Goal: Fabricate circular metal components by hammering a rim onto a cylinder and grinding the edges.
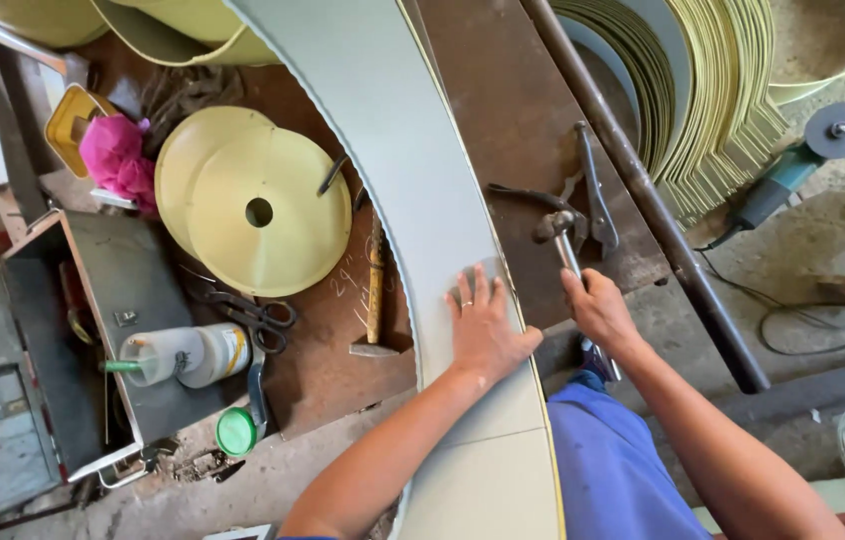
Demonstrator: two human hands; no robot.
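On the rusty brown metal table [503,110], the left hand [486,325] lies flat, grip released, pinning the curved pale grey sheet-metal strip [393,130] while the right hand [598,308] clenches a steel-headed hammer [561,232]; a glancing blow could catch nearby fingers.

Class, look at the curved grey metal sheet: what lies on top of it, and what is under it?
On the curved grey metal sheet lies the left hand, pressed flat. Under it shows the rusty brown workbench; whatever lies directly beneath the sheet is covered.
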